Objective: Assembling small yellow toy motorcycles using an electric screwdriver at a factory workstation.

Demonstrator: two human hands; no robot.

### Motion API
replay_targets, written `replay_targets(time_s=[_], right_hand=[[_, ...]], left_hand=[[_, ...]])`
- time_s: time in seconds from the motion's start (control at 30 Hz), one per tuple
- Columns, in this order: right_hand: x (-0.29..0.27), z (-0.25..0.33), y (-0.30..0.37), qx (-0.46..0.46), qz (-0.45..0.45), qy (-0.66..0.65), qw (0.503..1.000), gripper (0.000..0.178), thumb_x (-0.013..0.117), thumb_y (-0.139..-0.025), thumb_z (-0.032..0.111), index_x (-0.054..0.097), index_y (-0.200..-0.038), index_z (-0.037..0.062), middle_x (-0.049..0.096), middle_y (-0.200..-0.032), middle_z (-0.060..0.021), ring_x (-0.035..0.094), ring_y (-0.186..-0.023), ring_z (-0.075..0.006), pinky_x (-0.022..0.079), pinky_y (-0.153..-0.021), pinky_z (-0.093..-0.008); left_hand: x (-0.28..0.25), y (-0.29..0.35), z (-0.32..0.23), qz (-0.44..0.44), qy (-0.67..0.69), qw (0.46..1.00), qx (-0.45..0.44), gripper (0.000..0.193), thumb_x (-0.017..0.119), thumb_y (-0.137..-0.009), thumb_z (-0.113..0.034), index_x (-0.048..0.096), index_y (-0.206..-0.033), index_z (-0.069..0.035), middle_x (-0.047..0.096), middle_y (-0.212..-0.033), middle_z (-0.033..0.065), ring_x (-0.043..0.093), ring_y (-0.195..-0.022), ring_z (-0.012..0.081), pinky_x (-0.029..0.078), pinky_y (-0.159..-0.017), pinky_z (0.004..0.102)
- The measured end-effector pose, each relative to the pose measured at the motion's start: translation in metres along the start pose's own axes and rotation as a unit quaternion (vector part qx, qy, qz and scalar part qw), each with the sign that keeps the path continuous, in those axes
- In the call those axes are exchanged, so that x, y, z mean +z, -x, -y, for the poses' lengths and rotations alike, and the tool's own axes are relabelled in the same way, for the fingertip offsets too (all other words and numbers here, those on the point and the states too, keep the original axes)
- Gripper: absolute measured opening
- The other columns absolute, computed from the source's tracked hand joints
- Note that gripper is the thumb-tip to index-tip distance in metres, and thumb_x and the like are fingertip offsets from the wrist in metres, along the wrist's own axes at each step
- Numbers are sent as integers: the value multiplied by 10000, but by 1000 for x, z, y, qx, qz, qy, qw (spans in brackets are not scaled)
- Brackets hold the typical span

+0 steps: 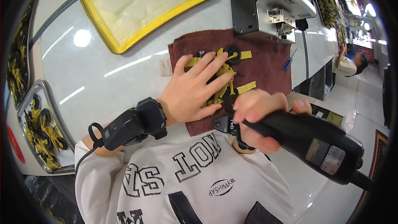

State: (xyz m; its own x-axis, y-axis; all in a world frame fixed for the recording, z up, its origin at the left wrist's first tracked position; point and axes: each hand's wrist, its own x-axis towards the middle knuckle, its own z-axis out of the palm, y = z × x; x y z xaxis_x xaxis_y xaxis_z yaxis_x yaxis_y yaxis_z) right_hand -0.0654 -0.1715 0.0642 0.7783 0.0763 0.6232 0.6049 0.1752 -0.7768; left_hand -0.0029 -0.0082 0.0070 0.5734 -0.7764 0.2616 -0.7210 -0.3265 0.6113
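Note:
My left hand (186,89) lies with its fingers spread over a small yellow model bike (231,74) with black wheels. The fingers rest on the model and cover much of it. Beneath it is a folded maroon cloth (271,64), with strips of yellow tape beside the model. My right hand (259,110) is closed around a black corded power tool (311,141) that looks like an electric screwdriver. Its narrow end points toward the model's near side; the tip is hidden by my fingers, so contact cannot be told. Both wrists wear black devices.
A yellow-rimmed tray (145,10) lies beyond the cloth. At the far right stands a black and silver machine (265,8). A small blue-handled screwdriver (288,63) rests at the cloth's right edge. On the left, a metal tray (66,157) holds several yellow model bikes. Another person (348,66) is farther off.

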Motion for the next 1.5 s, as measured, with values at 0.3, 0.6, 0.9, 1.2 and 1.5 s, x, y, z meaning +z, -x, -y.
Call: replay_targets(time_s=[0.3, 0.6, 0.9, 1.2, 1.5], right_hand=[[-63, 21, -14, -49, -406, 140, 902, 614, 502, -888, 478, 321, -1332, 94, 544, -708, -85, 492, -501, -184, 431, -486, -336], [-86, -9, -20, 37, -411, 189, 891, 518, 553, -877, 169, 304, -1297, -1, 551, -798, -114, 555, -665, -213, 465, -690, -360], [-81, -9, -25, 51, -412, 199, 887, 509, 515, -880, 213, 313, -1287, -17, 552, -802, -124, 554, -661, -210, 471, -684, -367], [-85, -1, -16, 94, -340, 202, 914, 472, 494, -914, 250, 334, -1299, 29, 538, -852, -125, 535, -753, -233, 444, -801, -420], [-98, -1, -17, 69, -443, 116, 886, 455, 498, -936, 247, 349, -1315, 42, 529, -822, -104, 542, -711, -218, 466, -744, -401]], left_hand=[[-5, 0, -6, -34, 53, 998, 18, 681, 746, -577, -311, 522, -1204, -169, 408, -1334, 131, 421, -1158, 334, 293, -908, 444], [-98, 80, -21, 3, -81, 980, -179, 722, 758, -552, -259, 528, -1218, -102, 422, -1327, 178, 437, -1166, 325, 310, -959, 431], [-101, 189, -10, -101, -249, 857, -440, 794, 680, -604, -136, 396, -1344, -77, 346, -1382, 174, 367, -1245, 346, 257, -1016, 435], [-143, 214, -21, -246, -308, 830, -394, 572, 587, -697, -35, 458, -1254, -14, 411, -1303, 167, 377, -1229, 308, 260, -1044, 381], [-133, 105, -37, -242, -235, 913, -229, 614, 652, -756, -178, 426, -1307, -29, 379, -1357, 223, 319, -1289, 388, 210, -1071, 472]])
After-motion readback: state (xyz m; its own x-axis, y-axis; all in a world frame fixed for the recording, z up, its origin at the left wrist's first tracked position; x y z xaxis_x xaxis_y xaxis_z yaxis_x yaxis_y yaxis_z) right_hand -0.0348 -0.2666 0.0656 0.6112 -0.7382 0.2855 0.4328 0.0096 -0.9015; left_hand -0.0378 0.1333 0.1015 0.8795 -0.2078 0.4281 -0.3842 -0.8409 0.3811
